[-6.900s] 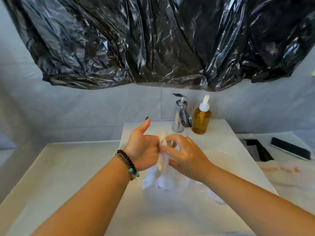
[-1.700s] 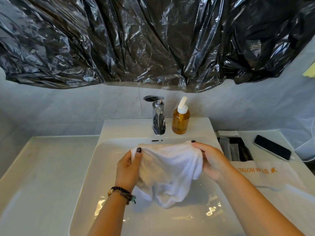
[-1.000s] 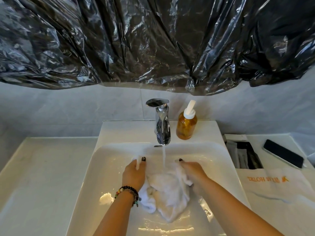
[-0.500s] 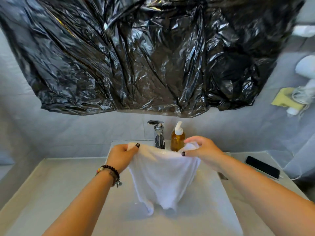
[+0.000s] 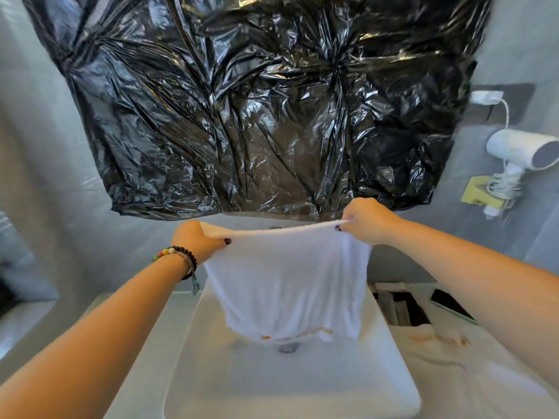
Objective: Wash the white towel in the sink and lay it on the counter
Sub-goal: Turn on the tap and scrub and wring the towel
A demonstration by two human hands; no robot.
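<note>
Two hands stretch the white towel (image 5: 287, 279) taut by its top edge, high above the sink (image 5: 290, 385), where half a second ago it hung lower and bunched between them, in front of the tap. The left hand (image 5: 196, 241) pinches one upper corner, the right hand (image 5: 367, 220) the other, fingers curled round the hem on each side, and the cloth hangs between them as a flat sheet, its lower edge just over the drain (image 5: 289, 347). A second ago the same towel lay crumpled in the basin under running water; no stream shows now, though the tap is hidden behind the cloth. Orange marks near the lower hem may be printing or a stain; the blur does not settle it. The lift and spread suggest that washing is over and that the person is opening the towel out before laying it down. Below the left hand and forearm, bare counter (image 5: 145, 334) runs beside the basin. Below the right forearm lie another pale cloth (image 5: 453, 358) with orange lettering, a dark phone (image 5: 447, 303) and a small open tray (image 5: 399, 306). Above both hands a black plastic sheet (image 5: 257, 101) covers the wall, and a white hair dryer (image 5: 520, 149) hangs beyond the right hand. Laying the towel on the counter remains to be done.
</note>
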